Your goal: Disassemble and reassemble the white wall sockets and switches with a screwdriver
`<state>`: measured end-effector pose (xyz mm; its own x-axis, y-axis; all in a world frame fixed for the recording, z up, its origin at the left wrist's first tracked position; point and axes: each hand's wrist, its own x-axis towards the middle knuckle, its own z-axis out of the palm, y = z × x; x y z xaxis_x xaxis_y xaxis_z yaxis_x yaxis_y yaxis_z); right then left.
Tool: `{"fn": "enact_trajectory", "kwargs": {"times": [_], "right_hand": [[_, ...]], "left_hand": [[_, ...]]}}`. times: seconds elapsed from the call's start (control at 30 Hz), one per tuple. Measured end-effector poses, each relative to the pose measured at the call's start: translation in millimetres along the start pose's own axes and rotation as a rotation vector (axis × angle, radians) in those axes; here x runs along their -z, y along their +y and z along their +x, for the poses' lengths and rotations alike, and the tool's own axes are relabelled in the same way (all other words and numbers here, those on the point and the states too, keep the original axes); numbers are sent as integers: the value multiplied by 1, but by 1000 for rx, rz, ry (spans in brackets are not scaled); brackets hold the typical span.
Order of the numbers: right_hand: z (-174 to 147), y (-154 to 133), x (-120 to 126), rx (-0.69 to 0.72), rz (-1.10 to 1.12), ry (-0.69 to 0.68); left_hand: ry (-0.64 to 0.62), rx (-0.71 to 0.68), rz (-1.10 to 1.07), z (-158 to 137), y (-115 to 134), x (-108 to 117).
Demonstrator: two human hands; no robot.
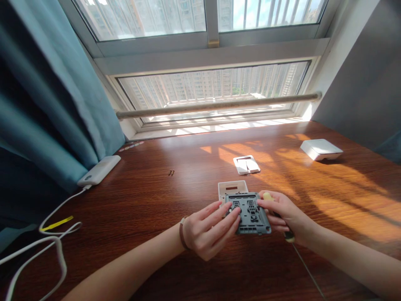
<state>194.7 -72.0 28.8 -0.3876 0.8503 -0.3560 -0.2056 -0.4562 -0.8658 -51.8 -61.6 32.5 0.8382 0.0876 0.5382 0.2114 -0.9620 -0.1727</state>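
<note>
A grey wall switch module [246, 218] is held over the table, its slotted face turned up. At its left side, my left hand [208, 230] has its fingers bent over the face, with the thumb mostly out of sight. My right hand [290, 213] pinches the right edge of the module. The same hand also keeps a screwdriver [289, 237] in its palm, with the yellowish handle end up by the fingers and the long shaft pointing down toward me. Just behind the module is a white wall box [232, 184], partly covered by it.
A white switch cover plate [247, 164] lies beyond the wall box. Two small screws [171, 172] rest left of it. At the far right sits a white box-shaped piece [321, 149]. On the left are a white power bank [99, 170], its cable [59, 211] and a curtain [72, 83].
</note>
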Motion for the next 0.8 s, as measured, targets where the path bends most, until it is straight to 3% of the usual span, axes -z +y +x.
{"fn": "enact_trajectory", "kwargs": {"times": [0.1,0.23,0.4,0.57,0.8], "right_hand": [[2,-5,4,38,34,11],[8,-29,22,127,44,55],[24,-60,71,105,-103,39],[40,-61,111,26,-209,36],[50,-50,115,-37,-185,-15]], "left_hand": [[-7,48,30,4,-2,-5],[36,377,-77,7,-11,-18],[-23,679,-280,0,-22,-38],[-71,806,-443,-4,-24,-43],[-93,831,-548,-4,-23,-43]]}}
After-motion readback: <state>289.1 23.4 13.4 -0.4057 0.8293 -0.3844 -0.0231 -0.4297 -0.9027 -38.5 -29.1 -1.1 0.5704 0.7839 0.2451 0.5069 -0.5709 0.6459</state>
